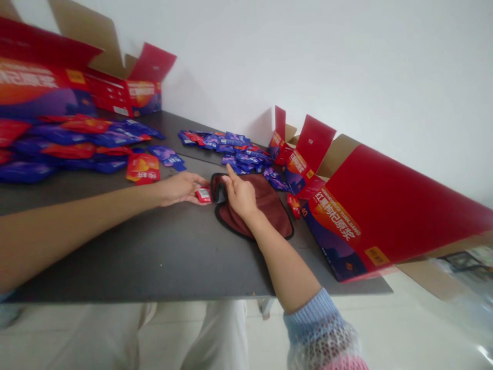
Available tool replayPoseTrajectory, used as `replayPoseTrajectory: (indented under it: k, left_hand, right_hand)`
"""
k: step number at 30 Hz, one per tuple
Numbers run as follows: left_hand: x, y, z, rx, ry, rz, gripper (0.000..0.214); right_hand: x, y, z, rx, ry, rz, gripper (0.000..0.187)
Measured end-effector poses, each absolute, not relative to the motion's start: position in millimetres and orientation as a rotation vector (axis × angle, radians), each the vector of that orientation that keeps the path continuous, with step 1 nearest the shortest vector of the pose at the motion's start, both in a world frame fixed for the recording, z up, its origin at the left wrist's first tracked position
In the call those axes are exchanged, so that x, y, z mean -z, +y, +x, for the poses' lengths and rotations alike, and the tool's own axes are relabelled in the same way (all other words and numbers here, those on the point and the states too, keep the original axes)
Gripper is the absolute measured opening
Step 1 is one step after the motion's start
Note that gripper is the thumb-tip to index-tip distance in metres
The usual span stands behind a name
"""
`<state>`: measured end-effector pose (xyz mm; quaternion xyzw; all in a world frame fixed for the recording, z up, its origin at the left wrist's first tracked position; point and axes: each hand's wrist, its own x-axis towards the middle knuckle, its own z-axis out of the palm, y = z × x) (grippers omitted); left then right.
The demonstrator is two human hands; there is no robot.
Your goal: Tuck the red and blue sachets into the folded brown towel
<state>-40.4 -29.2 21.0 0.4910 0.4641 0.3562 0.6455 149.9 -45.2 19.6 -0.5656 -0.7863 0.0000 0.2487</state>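
The small red packet w/ white barcode label [203, 194] is in your L hand [183, 188], just beside the L edge of the rounded brown fabric piece w/ black edging [271, 198]. Your L thumb & fingers are closed on the packet. Your R hand [241, 192] lies over the fabric piece, index finger extended, other fingers curled; whether it pinches the folded edge, cannot tell. The fabric piece rests on the dark grey flat table [154, 252]. Behind it: heap of blue-purple & red foil-like sachets [234, 146]. To your R: large open red cardboard carton w/ purple-orange print [377, 205]. To your L: larger pile of blue & red sachets [77, 139].
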Motion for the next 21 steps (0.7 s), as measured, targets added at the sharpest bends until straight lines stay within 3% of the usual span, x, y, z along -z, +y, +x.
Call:
replayPoseTrajectory:
  k: [8,14,16,21]
  left_hand:
    - [-15,-30,-37,-0.868,1.074,1.153,0.019]
    - [-19,-31,-34,-0.856,1.134,1.132,0.026]
    - [-21,-32,-34,-0.898,1.119,1.114,0.024]
    - [-23,-28,-44,-0.889,0.984,0.908,0.063]
  right_hand:
    - [-25,-50,152,0.097,-1.969,-1.868,0.071]
    - [-17,-44,150,-0.232,-2.070,-1.855,0.091]
    - [-13,-40,152,-0.323,-2.174,-1.736,0.089]
    - [-10,-41,155,-0.447,-2.299,-1.544,0.080]
